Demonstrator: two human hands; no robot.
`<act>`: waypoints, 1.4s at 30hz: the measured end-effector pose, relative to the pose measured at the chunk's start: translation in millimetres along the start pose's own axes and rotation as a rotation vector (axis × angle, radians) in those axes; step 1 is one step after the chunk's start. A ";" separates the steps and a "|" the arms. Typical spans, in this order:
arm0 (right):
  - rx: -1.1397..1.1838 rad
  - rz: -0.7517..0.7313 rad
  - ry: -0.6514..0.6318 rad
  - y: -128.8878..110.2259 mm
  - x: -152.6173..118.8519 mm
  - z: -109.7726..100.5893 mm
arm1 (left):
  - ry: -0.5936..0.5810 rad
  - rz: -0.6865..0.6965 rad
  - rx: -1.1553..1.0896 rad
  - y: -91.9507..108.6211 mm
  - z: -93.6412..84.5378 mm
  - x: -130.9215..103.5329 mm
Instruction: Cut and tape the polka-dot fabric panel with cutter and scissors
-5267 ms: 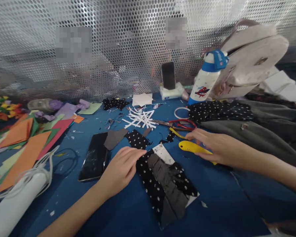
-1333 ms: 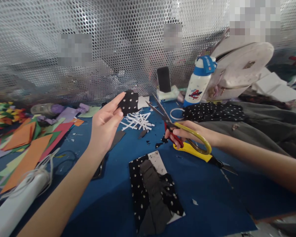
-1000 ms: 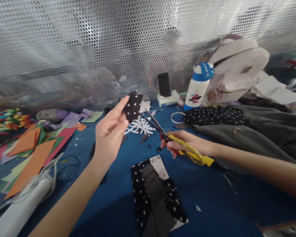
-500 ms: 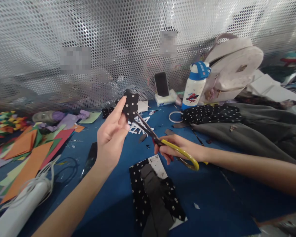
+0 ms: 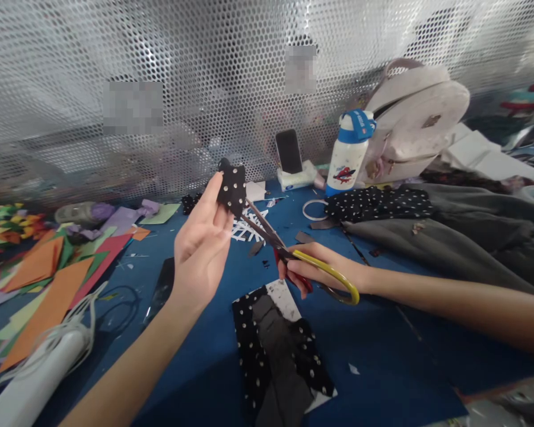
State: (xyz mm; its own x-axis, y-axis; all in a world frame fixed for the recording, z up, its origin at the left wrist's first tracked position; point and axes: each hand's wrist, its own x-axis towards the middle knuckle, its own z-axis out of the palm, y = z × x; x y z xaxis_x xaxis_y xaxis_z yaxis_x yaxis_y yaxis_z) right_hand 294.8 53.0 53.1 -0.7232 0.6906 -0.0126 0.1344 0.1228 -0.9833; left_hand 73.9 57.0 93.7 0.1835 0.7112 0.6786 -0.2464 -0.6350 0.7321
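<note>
A small piece of black polka-dot fabric (image 5: 232, 188) is gripped in my left hand (image 5: 200, 252), held up above the table between fingers and thumb. Scissors with yellow and red handles (image 5: 324, 274) are in my right hand (image 5: 314, 267). Their blades are parted and point up and left, with the tips at the fabric's lower right edge; whether they touch it I cannot tell. Below the hands lies a white card (image 5: 285, 299) covered partly with polka-dot cloth (image 5: 250, 350) and a dark grey strip (image 5: 278, 356).
Coloured paper sheets (image 5: 66, 284) and a white power strip (image 5: 48, 373) with its cable are at left. A phone (image 5: 289, 152), a bottle (image 5: 347, 157) and a backpack (image 5: 420, 118) stand along the perforated metal screen (image 5: 213, 71). Grey cloth (image 5: 467, 237) spreads at right.
My left hand and the fabric have shifted slightly left, and the fabric has turned a little. The scissors stay almost where they were. The whole view has moved slightly.
</note>
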 end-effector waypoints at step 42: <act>0.054 -0.107 -0.037 6.9 -4.4 4.3 | 0.023 -0.167 -0.140 -3.3 -0.4 -3.9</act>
State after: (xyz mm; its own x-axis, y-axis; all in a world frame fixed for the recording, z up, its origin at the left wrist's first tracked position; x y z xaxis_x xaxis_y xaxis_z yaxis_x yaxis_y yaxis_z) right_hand 296.1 47.8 45.6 -0.7561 0.6486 0.0869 0.0193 0.1549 -0.9877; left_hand 73.7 56.4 88.6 0.2114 0.8110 0.5456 -0.3442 -0.4607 0.8181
